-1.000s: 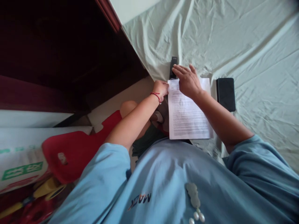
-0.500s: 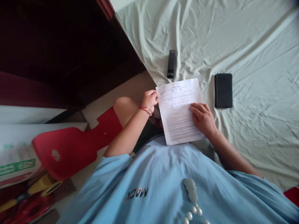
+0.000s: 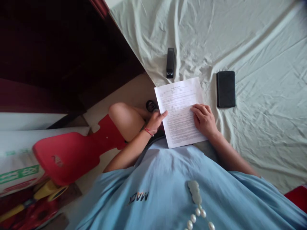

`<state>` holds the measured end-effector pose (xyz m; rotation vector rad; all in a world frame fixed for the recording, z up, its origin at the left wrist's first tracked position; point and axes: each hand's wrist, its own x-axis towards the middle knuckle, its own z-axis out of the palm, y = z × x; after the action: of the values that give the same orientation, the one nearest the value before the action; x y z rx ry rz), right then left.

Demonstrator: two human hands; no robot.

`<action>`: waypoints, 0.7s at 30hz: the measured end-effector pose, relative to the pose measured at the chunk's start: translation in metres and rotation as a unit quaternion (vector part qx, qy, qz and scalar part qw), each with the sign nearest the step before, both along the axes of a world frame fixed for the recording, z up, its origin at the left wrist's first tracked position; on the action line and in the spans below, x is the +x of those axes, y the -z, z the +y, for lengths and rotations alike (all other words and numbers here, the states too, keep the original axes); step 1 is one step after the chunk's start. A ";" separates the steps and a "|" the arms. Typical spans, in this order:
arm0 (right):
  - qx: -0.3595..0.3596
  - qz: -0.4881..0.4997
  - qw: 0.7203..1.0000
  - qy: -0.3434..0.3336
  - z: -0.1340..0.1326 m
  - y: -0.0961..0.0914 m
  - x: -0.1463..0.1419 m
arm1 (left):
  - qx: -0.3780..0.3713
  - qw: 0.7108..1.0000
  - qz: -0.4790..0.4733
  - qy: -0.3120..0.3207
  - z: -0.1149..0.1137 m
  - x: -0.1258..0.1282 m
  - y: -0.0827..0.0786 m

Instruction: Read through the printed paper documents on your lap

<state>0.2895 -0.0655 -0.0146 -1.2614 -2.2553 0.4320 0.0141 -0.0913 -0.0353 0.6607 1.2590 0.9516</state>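
Note:
A printed sheet of paper [image 3: 178, 124] lies at the edge of the cloth-covered surface, its lower edge against the blue shirt. I cannot tell whether it is one sheet or a stack. My left hand [image 3: 155, 121] grips the paper's left edge, thumb on top and the other fingers hidden underneath. Across on the right side, my right hand [image 3: 205, 119] rests on the print with its fingers lying over the page, slightly bent. Just beyond the paper's top edge is a black stapler [image 3: 170, 63]. A flat black device like a small tablet [image 3: 226, 89] lies to the right.
A wrinkled pale green cloth [image 3: 259, 64] covers the surface ahead and to the right. On the left are a red plastic chair [image 3: 69, 155], a white printed bag [image 3: 18, 159] and a dark piece of furniture [image 3: 59, 48]. A bead string with a pendant [image 3: 194, 191] hangs over the shirt.
My left hand has slid from the paper's top left corner down its left edge, and its thumb now lies on top. My right hand stays on the page. The view has shifted slightly.

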 end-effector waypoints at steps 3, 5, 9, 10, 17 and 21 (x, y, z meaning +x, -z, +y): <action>-0.022 0.002 1.000 0.001 0.000 -0.003 -0.002 | -0.045 0.997 -0.027 0.050 -0.033 0.013 0.007; -0.037 0.007 0.999 0.007 0.003 -0.008 0.000 | -0.062 0.995 -0.046 0.060 -0.045 0.020 0.009; 0.012 -0.002 0.988 0.152 0.021 -0.020 0.018 | -0.050 0.995 -0.050 0.072 -0.049 0.025 0.009; 0.033 -0.010 0.978 0.208 0.028 -0.023 0.024 | -0.042 0.995 -0.047 0.076 -0.048 0.025 0.008; -0.158 -0.111 0.901 0.388 0.072 -0.032 0.045 | -0.006 0.996 0.002 0.091 -0.048 0.023 0.010; -0.191 -0.147 0.880 0.410 0.082 -0.030 0.038 | 0.002 0.995 0.006 0.098 -0.048 0.024 0.011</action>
<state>0.3275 0.0164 0.0150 -2.4602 -1.6392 0.3734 0.0379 -0.1396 -0.0467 0.7782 1.1788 0.7889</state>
